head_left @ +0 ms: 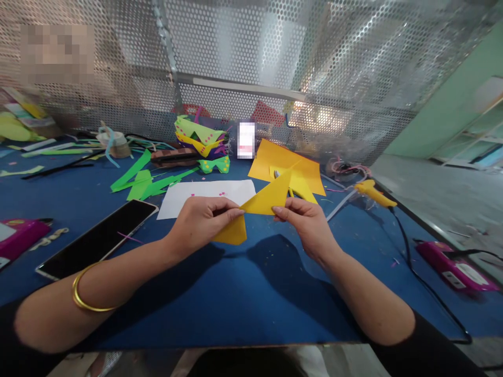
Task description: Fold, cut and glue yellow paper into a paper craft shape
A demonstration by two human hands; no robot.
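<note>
A folded piece of yellow paper (269, 198) is held up over the blue table, stretched between both hands. My left hand (200, 222) pinches it near its narrow middle, thumb on top, and a yellow flap hangs below those fingers. At the lower right corner of the upright triangular part, my right hand (302, 222) grips the paper between thumb and fingers. Behind it lie a white sheet (208, 191) with small pink bits and an orange-yellow sheet (265, 157). Scissors with yellow handles (291, 192) are partly hidden behind the held paper.
On the left are a dark phone (100, 238), green paper strips (143, 183) and a green paper bow (215, 165). Stacked paper bows (200, 137) stand behind. To the right lie a yellow glue gun (375, 193), its black cord and a magenta box (456, 266). Perforated metal (243, 57) borders the back.
</note>
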